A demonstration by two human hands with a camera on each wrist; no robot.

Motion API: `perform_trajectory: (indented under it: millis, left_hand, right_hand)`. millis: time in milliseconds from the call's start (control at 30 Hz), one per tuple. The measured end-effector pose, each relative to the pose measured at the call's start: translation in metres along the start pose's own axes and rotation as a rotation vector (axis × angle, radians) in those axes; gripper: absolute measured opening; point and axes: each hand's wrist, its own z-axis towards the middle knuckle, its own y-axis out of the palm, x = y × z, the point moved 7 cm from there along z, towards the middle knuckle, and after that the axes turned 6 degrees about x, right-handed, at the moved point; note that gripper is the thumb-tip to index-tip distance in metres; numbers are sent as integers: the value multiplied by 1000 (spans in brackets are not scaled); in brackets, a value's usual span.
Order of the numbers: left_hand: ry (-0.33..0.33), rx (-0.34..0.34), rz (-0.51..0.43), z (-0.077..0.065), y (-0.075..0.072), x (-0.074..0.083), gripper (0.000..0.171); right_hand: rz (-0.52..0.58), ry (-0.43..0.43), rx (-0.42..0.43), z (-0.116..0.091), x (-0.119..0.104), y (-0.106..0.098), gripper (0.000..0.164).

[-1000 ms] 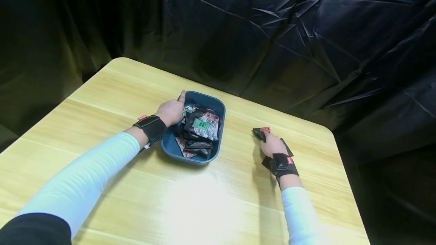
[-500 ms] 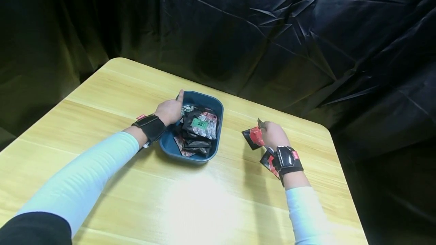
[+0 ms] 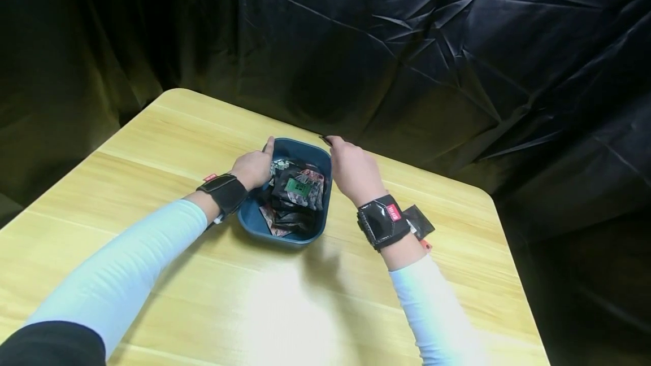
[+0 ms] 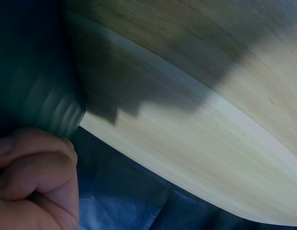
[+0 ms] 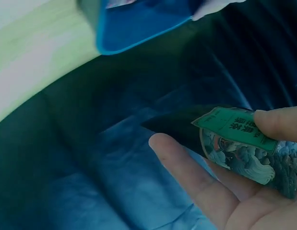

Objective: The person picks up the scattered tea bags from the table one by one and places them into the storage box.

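Observation:
In the head view a blue plastic bin (image 3: 250, 230) stands on the table, with several black sachets (image 3: 305, 188) with printed art piled inside. My left hand (image 3: 252, 169) grips the bin's left rim, thumb along the top edge; the left wrist view shows its curled fingers (image 4: 42, 167) at the bin's outer wall. Just beyond the bin's right rim is my right hand (image 3: 356, 171), pinching a black sachet (image 5: 244, 139) with a green label and wave print between thumb and fingers. In the head view only a dark corner of that sachet shows.
Right of the bin, partly behind the right wrist strap, lie a black sachet (image 3: 418, 222) and a red-printed piece (image 3: 425, 245). The wooden table (image 3: 198, 112) has rounded far corners. A dark curtain (image 3: 325, 44) hangs behind its far edge.
My right hand has picked up a sachet from the table's right side and moved left with it to the bin's right rim. My left hand has stayed on the bin.

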Motion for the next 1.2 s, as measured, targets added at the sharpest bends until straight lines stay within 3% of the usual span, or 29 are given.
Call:
perform_trajectory:
  millis: [100,233,300,400,500,667,800,867,1033,1200]
  left_hand:
    - [3,6,0,1,1,0,79]
    - [-2,-3,-3,0,0,0,79]
    - [-3,-6,-2,-1,-1,0,79]
    - [-2,-1,-1,-1,-3,1,78]
    - [-4,12,4,-1,-5,0,78]
    - [-10,8,2,-1,-2,-1,79]
    - [-4,3,1,-2,2,1,78]
    - [-3,9,2,-2,2,1,78]
    - [-5,16,7,-1,1,1,79]
    - [4,19,9,-1,1,-1,77]
  right_hand:
    - [28,-26,-66,2,-10,8,42]
    - [116,-3,-230,-5,-8,24,81]
    - [140,26,-271,-8,1,28,91]
    - [139,98,-252,-9,31,34,81]
    - [103,219,-248,-14,77,48,65]
    - [32,409,-392,-42,145,95,64]
    - [3,461,-482,-63,171,123,66]
    - [-11,448,-480,-67,175,128,57]
    - [-111,317,-396,-63,163,122,31]
    - [-89,248,-167,-45,138,96,32]
